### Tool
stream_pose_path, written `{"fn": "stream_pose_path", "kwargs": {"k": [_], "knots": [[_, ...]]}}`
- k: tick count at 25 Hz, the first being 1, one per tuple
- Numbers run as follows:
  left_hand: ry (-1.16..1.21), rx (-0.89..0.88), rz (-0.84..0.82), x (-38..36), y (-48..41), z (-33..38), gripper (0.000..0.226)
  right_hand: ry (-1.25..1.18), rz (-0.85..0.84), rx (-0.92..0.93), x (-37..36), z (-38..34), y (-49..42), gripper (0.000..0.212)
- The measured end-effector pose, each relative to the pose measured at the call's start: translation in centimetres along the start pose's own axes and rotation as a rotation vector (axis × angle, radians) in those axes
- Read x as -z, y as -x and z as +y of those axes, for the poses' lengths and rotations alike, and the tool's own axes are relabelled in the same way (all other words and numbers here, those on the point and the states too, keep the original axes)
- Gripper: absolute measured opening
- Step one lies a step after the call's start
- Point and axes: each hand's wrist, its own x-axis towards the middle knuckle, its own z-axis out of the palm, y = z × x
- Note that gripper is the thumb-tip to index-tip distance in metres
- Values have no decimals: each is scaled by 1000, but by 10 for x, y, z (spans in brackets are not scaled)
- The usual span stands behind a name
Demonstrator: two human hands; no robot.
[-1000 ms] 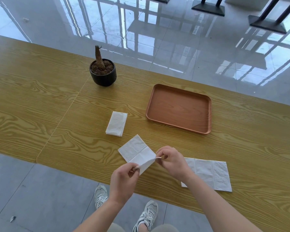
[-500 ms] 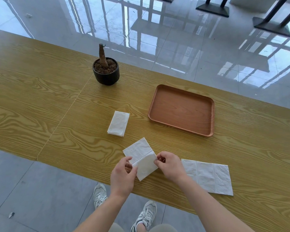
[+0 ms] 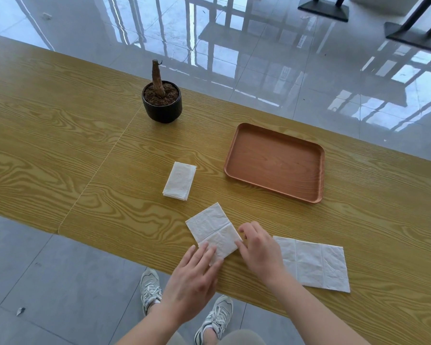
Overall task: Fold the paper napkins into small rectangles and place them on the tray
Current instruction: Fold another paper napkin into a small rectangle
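Note:
A white napkin (image 3: 213,230) lies on the wooden table (image 3: 60,135) near the front edge, its near part folded over onto itself. My left hand (image 3: 193,282) lies flat on the napkin's near corner, fingers spread. My right hand (image 3: 259,250) rests at its right edge, fingertips touching the fold. A longer, partly unfolded napkin (image 3: 314,265) lies to the right, partly under my right wrist. A small folded napkin stack (image 3: 179,181) sits farther back. The brown wooden tray (image 3: 275,161) at the back right holds nothing.
A black pot with a bare stem (image 3: 162,100) stands at the back, left of the tray. The table's front edge runs just below my hands, with my shoes (image 3: 149,287) on the grey floor beneath. Black table bases (image 3: 324,11) stand on the glossy floor beyond.
Both hands held the napkin's near flap up off the table and folded it over. The flap now lies flat, and both hands have let go and press on it.

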Motion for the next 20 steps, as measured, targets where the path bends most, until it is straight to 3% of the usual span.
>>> {"fn": "stream_pose_path", "kwargs": {"k": [7,10,14,20], "knots": [[-32,-37,-11,8,-2,-16,34,-23,-103,-105,-6,-5,7,10],[5,-43,-7,14,-5,-23,31,25,1,31,-8,-5,11,6],[7,-47,-30,11,-6,-22,37,248,14,329,-12,7,9,39],[-66,-64,33,8,-14,-28,35,328,38,335,-14,24,21,46]]}}
